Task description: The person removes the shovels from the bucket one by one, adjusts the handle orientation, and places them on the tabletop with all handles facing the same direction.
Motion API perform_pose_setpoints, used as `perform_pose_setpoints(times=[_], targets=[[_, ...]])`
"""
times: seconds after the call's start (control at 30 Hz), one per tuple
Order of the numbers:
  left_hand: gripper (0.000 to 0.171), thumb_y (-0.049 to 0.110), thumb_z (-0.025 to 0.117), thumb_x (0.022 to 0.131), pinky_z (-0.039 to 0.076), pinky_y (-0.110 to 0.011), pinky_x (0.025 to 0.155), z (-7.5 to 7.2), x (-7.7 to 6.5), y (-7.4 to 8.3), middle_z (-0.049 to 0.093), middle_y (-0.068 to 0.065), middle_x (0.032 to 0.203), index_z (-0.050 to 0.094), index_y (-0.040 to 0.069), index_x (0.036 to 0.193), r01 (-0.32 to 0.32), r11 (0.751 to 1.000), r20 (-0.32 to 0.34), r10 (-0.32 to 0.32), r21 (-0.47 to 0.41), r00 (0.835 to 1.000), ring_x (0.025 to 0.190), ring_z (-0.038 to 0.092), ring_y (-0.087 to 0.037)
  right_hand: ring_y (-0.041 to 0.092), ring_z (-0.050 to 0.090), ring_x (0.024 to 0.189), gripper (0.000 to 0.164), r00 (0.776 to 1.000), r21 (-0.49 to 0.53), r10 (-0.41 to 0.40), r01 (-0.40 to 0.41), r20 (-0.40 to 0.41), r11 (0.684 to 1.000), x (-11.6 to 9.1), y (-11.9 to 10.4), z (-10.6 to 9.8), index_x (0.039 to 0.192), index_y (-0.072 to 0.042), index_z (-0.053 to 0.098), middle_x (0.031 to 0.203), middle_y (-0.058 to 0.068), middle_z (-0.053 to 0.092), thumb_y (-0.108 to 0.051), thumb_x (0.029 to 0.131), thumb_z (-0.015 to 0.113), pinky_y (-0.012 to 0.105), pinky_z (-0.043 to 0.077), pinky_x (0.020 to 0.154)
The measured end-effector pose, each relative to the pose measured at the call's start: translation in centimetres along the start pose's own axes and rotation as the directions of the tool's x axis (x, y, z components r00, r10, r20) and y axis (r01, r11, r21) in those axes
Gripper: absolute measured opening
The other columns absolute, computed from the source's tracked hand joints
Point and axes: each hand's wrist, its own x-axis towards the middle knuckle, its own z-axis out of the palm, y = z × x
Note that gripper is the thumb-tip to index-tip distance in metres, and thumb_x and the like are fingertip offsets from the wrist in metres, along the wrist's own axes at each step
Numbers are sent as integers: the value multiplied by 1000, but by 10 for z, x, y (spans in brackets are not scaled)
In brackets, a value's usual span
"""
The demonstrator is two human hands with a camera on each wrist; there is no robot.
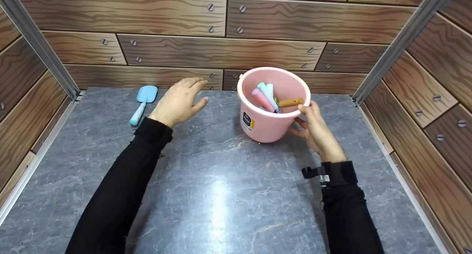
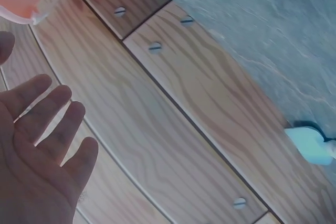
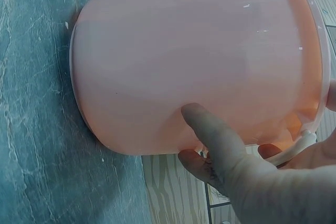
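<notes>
A pink bucket (image 1: 267,127) stands on the grey table towards the back wall. My right hand (image 1: 320,132) grips its right side, with the thumb at the rim; in the right wrist view, fingers (image 3: 212,129) touch the bucket's outer wall. Inside lie a brown handle (image 1: 290,102), a pink-and-purple handle (image 1: 263,99) and pale blue-green handles (image 1: 270,91); their lower ends are hidden. Fingers extended, my left hand (image 1: 179,101) hovers empty between the bucket and a small blue shovel (image 1: 146,94). The shovel lies flat at the back left, its handle towards me.
Wood-patterned panels (image 1: 173,49) enclose the table at the back and both sides, with metal strips (image 1: 402,32) at the corners. A bright light reflection (image 1: 218,209) falls on the tabletop (image 1: 191,165) in front of the bucket.
</notes>
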Motion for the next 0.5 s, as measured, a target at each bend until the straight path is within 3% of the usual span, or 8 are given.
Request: perform_pose_setpoints(times=[0.5], targets=[[67, 47, 57, 122, 28, -58, 151, 3, 20, 35, 54, -19, 182, 53, 6, 175, -76, 997, -24, 76, -15, 997, 176, 45, -41, 45, 34, 175, 69, 1000, -8, -9, 9, 7, 1000, -1, 0, 1, 178, -16, 14, 187, 21, 15, -35, 119, 45, 65, 45, 140]])
